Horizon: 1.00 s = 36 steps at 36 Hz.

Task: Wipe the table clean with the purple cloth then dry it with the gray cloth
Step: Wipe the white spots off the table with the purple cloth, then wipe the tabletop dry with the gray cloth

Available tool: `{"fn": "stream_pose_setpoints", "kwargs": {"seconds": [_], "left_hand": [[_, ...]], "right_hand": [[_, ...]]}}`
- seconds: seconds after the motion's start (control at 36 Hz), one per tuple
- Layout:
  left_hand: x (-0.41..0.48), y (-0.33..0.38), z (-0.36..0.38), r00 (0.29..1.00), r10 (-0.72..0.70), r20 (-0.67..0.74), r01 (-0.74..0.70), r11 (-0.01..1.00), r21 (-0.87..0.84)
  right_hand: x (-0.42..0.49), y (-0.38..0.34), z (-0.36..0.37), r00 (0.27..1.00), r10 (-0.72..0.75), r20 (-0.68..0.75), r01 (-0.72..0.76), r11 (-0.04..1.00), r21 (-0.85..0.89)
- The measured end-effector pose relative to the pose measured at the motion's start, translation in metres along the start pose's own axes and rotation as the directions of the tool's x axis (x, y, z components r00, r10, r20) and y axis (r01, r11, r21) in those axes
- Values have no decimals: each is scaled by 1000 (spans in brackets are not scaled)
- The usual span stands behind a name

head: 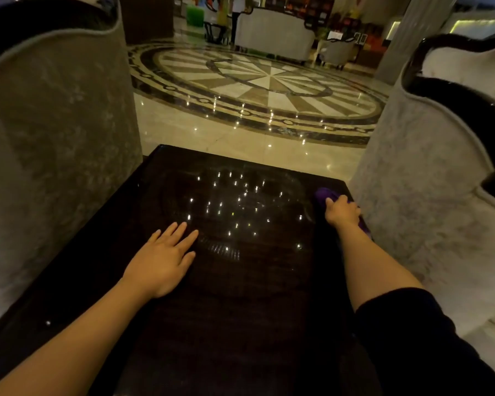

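Observation:
A dark glossy wooden table [226,295] fills the lower middle of the head view and reflects small ceiling lights. My right hand [342,212] presses on the purple cloth [323,194] near the table's far right edge; the cloth shows in front of my fingers and a strip of it behind my wrist. My left hand [162,260] lies flat on the table left of the middle, fingers spread, holding nothing. No gray cloth is in view.
A tall gray upholstered armchair [57,132] stands tight against the table's left side. A pale armchair with black trim [429,181] stands against the right side. Beyond the far edge is polished marble floor [255,81] with a round inlay, and distant sofas.

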<state>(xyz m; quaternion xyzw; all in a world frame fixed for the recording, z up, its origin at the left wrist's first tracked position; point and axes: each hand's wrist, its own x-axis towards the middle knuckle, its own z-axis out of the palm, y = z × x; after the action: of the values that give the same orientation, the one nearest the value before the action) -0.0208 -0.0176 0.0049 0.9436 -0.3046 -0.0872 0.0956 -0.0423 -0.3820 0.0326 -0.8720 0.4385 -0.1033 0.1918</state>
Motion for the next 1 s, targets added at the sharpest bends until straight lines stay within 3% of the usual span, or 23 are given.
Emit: {"fn": "stream_pose_setpoints", "kwargs": {"seconds": [0.08,0.22,0.44,0.58,0.81,1.0], "left_hand": [[1,-1,1,1000,3,-2,-3,1000,2],[1,-1,2,1000,2,0,-2,1000,-8],[1,0,0,1000,-1,5,1,1000,0],[-1,1,-2,1000,-4,9,4,1000,4],[-5,4,-4,1000,-18,21,18,1000,8],[-11,4,-5,1000,-19,9,19,1000,14]], "right_hand": [[9,4,0,991,-36,133,52,991,-120],[13,10,-9,969,-30,245,63,990,-127],[-15,21,-35,967,-246,61,246,969,16],[-44,34,-54,942,-333,44,336,938,-91],[-95,70,-54,938,-300,173,326,933,-153],[-121,84,-37,945,-178,275,213,972,-101]]}}
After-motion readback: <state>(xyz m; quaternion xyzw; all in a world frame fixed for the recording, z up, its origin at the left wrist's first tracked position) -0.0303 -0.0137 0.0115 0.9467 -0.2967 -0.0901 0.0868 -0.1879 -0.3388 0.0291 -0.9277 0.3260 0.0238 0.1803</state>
